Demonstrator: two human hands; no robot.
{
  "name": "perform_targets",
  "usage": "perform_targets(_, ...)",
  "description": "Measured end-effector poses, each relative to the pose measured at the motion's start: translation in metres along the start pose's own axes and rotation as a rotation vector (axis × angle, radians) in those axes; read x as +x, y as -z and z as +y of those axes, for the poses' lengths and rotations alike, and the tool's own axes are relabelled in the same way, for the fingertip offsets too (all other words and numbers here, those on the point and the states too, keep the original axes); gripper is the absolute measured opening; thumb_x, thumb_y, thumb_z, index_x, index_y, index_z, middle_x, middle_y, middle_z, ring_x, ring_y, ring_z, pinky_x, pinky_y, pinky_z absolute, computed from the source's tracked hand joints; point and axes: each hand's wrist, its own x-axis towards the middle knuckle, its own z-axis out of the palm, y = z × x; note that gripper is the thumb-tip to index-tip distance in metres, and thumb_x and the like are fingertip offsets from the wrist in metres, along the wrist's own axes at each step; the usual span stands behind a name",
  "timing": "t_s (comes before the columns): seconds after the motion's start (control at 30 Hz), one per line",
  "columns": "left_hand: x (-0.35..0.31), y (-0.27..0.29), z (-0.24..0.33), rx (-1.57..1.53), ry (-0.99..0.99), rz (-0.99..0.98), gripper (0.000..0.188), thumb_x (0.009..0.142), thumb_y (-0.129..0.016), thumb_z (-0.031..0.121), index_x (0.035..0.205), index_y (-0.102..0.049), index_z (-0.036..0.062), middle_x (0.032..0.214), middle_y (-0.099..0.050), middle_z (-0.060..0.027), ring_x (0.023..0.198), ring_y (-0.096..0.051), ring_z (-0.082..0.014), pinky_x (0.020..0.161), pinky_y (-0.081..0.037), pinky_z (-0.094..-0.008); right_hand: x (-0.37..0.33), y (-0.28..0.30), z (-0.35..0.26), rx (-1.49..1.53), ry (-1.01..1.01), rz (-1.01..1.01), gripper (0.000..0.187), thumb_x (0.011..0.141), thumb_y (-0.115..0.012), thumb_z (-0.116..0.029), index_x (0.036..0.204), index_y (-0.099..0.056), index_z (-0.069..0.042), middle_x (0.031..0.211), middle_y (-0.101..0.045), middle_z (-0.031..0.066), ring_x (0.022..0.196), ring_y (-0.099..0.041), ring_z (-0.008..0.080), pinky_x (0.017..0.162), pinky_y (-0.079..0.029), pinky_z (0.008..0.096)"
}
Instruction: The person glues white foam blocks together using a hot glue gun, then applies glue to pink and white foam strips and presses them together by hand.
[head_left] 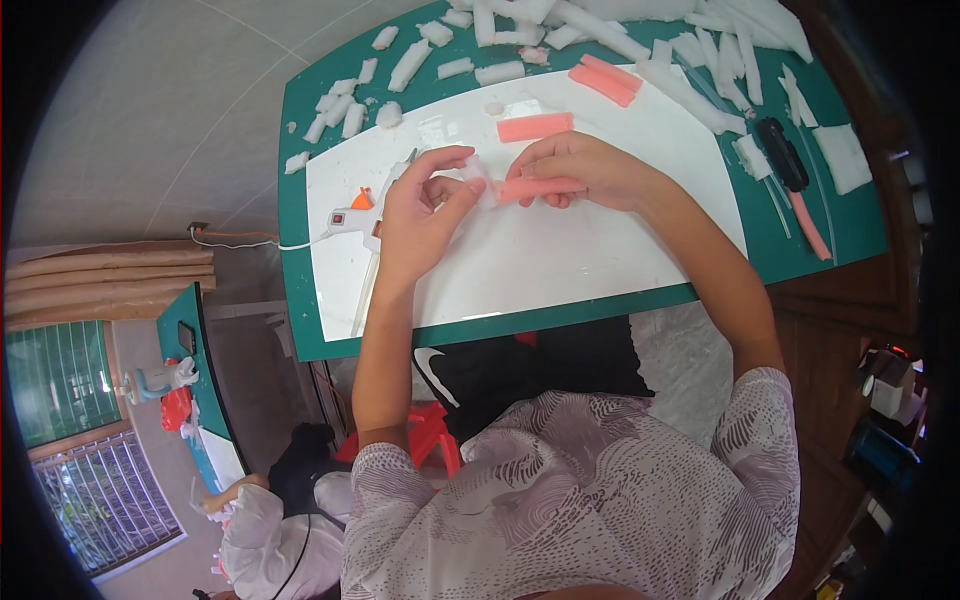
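My right hand (590,172) is closed on a pink foam strip (535,188), which points left toward my other hand. Between the thumb and fingers of my left hand (428,215) is a small white foam piece (474,170), partly hidden by the fingers. The two pieces meet or nearly meet; I cannot tell whether they are joined. Beside my left wrist lies a white glue gun (348,219) with an orange trigger, partly covered by my forearm. A second pink strip (535,127) rests just beyond my right hand, on the white board (560,260).
More pink strips (606,82) lie farther back. White foam chunks (409,66) litter the green tabletop (300,240). To the right are a black-handled tool (782,155) and a white foam square (842,158). Another person (280,530) works at a table at lower left.
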Motion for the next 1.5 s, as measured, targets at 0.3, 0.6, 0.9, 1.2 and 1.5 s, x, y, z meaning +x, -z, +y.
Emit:
perform_targets(0.3, -0.003, -0.001, -0.003, 0.015, -0.033, -0.012, 0.037, 0.088, -0.071, 0.001, 0.124, -0.062, -0.0020, 0.116, -0.065, -0.0097, 0.083, -0.066, -0.0089, 0.078, -0.049, -0.0230, 0.001, 0.002, 0.001, 0.024, -0.010, 0.010, 0.027, 0.098, -0.059, -0.018, 0.113, -0.069, 0.002, 0.094, -0.070, 0.0087, 0.075, -0.058, 0.0099, 0.068, -0.049, 0.0210)
perform_targets(0.6, -0.007, -0.006, -0.003, 0.146, -0.083, 0.013, 0.038, 0.087, -0.073, 0.000, 0.124, -0.062, -0.0004, 0.110, -0.068, -0.0088, 0.086, -0.065, -0.0100, 0.082, -0.050, -0.0250, 0.001, -0.004, 0.006, -0.097, 0.053, 0.075, 0.028, 0.098, -0.060, -0.018, 0.116, -0.067, 0.002, 0.099, -0.069, 0.0078, 0.080, -0.062, 0.0110, 0.071, -0.053, 0.0243)
perform_targets(0.9, -0.008, -0.006, -0.004, 0.144, -0.093, 0.015, 0.037, 0.087, -0.073, -0.001, 0.122, -0.063, -0.0002, 0.109, -0.069, -0.0085, 0.086, -0.065, -0.0105, 0.081, -0.051, -0.0243, 0.001, -0.005, 0.004, -0.109, 0.067, 0.057, 0.029, 0.097, -0.060, -0.018, 0.116, -0.067, 0.002, 0.098, -0.069, 0.0076, 0.079, -0.062, 0.0110, 0.072, -0.052, 0.0251)
perform_targets(1.2, -0.010, -0.010, 0.000, 0.200, -0.127, 0.021, 0.037, 0.086, -0.074, -0.001, 0.122, -0.063, 0.0010, 0.113, -0.067, -0.0099, 0.089, -0.067, -0.0133, 0.083, -0.052, -0.0254, 0.001, -0.004, 0.006, -0.117, 0.087, 0.053, 0.030, 0.097, -0.060, -0.018, 0.117, -0.067, 0.003, 0.100, -0.069, 0.0082, 0.080, -0.062, 0.0114, 0.072, -0.052, 0.0257)
perform_targets(1.5, -0.010, -0.009, -0.003, 0.122, -0.101, 0.036, 0.036, 0.087, -0.074, -0.001, 0.121, -0.063, 0.0005, 0.116, -0.067, -0.0107, 0.092, -0.068, -0.0145, 0.088, -0.052, -0.0281, 0.001, -0.005, 0.006, -0.097, 0.087, 0.056, 0.030, 0.096, -0.061, -0.018, 0.117, -0.067, 0.003, 0.099, -0.069, 0.0082, 0.080, -0.061, 0.0112, 0.073, -0.052, 0.0259)
